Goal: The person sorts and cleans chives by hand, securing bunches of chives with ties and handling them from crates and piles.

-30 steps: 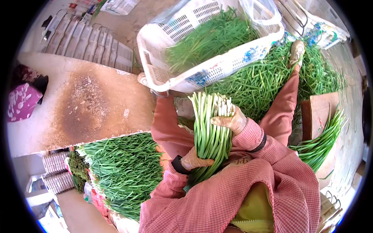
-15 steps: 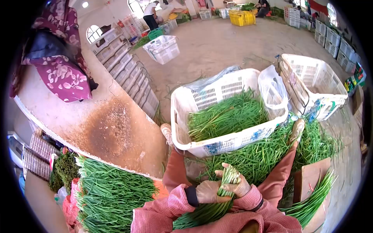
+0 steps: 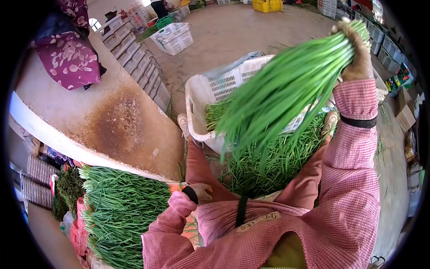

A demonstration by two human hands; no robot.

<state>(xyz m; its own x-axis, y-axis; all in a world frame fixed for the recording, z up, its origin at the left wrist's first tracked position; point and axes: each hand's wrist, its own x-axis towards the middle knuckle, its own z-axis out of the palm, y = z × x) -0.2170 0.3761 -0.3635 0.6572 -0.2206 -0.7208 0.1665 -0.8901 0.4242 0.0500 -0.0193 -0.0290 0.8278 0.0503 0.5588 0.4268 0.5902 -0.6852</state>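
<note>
A large bundle of long green stalks [image 3: 286,85] hangs from my raised right hand [image 3: 356,51], its pale ends up at the fist and its leaves fanning down to the left. The leaves partly cover a white crate [image 3: 199,98] with loose greens in it. My left hand [image 3: 201,192] rests low by my left thigh, and its fingers are too small to make out clearly. Left of that hand lies a dense pile of trimmed greens [image 3: 125,210]. Loose stalks [image 3: 273,166] cover the floor between my legs.
A stained board [image 3: 121,116] fills the left side, with purple patterned cloth [image 3: 69,58] on it. Stacked white crates [image 3: 139,62] stand behind. Another white crate [image 3: 174,39] and a yellow crate [image 3: 267,5] are farther back, near part of a person [image 3: 159,8].
The bundle has risen from my lap to the upper right in my right hand, leaves now spread. My left hand has let go of it and moved down to the left.
</note>
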